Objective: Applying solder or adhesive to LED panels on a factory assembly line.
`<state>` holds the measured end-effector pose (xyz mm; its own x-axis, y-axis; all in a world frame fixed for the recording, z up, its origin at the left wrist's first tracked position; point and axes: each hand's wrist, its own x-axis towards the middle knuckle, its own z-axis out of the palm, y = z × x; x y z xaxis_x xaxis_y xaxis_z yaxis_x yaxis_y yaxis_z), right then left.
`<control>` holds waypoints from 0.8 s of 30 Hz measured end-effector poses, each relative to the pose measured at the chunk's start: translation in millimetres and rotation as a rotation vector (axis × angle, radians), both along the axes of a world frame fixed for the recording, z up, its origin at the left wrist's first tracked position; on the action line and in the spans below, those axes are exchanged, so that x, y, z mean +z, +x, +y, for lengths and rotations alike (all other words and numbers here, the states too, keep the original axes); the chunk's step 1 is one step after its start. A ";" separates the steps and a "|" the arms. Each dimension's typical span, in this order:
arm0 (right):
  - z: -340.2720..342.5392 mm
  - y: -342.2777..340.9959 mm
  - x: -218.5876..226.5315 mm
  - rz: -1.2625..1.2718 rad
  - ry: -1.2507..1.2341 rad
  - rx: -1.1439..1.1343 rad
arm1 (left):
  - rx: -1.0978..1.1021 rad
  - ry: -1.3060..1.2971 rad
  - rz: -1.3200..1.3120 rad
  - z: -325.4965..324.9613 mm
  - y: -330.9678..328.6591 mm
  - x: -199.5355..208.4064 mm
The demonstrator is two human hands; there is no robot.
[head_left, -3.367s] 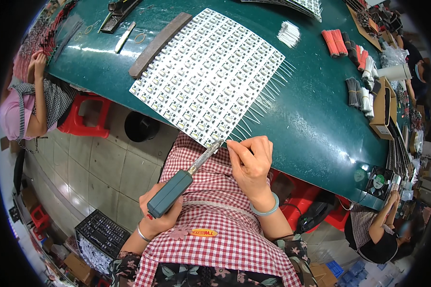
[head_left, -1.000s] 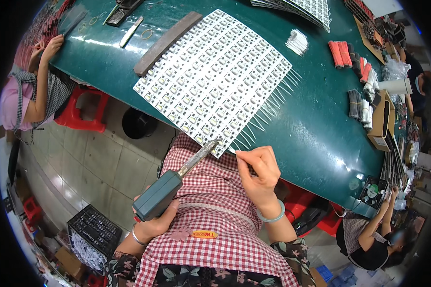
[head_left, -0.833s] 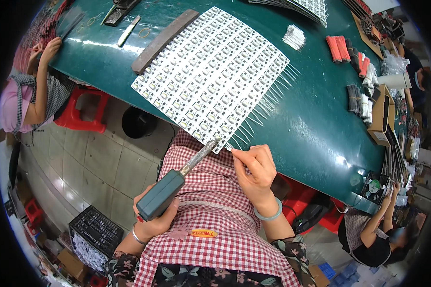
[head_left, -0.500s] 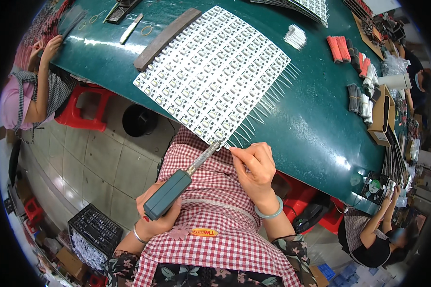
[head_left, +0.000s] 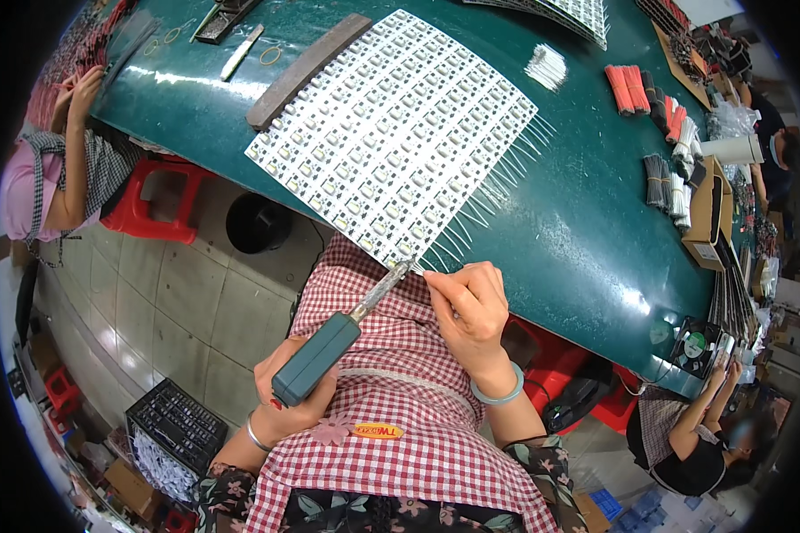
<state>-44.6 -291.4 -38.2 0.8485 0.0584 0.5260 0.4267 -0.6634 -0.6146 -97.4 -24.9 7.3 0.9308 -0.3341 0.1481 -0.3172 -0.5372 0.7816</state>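
My left hand (head_left: pixel 295 384) is wrapped round the dark green handle of a soldering iron (head_left: pixel 316 358). The iron's metal tip meets the near corner of a large white circuit board panel (head_left: pixel 391 142), which carries rows of small light components. My right hand (head_left: pixel 471 306) is closed in a pinch just right of that corner, on the end of a thin white wire (head_left: pixel 421 269). More thin white wires (head_left: pixel 484 197) stick out along the panel's right edge. The panel lies on the green table and its near corner juts past the table edge.
A dark bar (head_left: pixel 307 73) lies along the panel's far left edge. Cut white wires (head_left: pixel 547 67) and red wire bundles (head_left: pixel 628 90) lie farther right on the green table (head_left: pixel 587 231). A cardboard box (head_left: pixel 708 218) stands at the right. People work at both sides.
Both hands have barely moved; the iron's handle has shifted slightly right and up, and my right hand slightly left. The tip stays at the panel's near corner.
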 end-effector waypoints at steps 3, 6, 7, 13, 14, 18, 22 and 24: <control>0.1 -0.4 1.3 0.011 -0.005 -0.007 | 0.040 -0.052 0.041 -2.3 0.2 3.6; 0.3 -0.3 3.1 0.015 0.003 -0.007 | -0.014 0.037 -0.108 6.2 -5.8 -6.0; 0.4 -0.2 3.4 0.016 0.004 -0.006 | 0.032 0.000 -0.055 5.8 -8.3 -5.8; -0.2 0.1 3.6 0.019 -0.005 -0.011 | 0.008 0.034 -0.052 15.2 -13.9 -13.0; -0.2 -0.2 3.6 0.023 0.000 -0.010 | 0.010 0.041 -0.051 15.5 -15.6 -13.6; -0.9 -0.5 4.8 0.035 0.014 -0.002 | 0.015 0.045 -0.066 15.9 -16.5 -14.9; -1.2 -1.3 4.5 0.040 0.028 0.010 | 0.010 0.067 -0.077 14.0 -12.1 -6.9; -1.1 -1.5 4.8 0.042 0.020 0.015 | 0.046 0.020 -0.029 12.8 -13.2 -5.4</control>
<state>-46.1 -292.5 -33.4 0.8690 0.0615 0.4910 0.4103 -0.6444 -0.6453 -110.6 -12.1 2.0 0.9407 -0.2944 0.1687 -0.3141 -0.5674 0.7612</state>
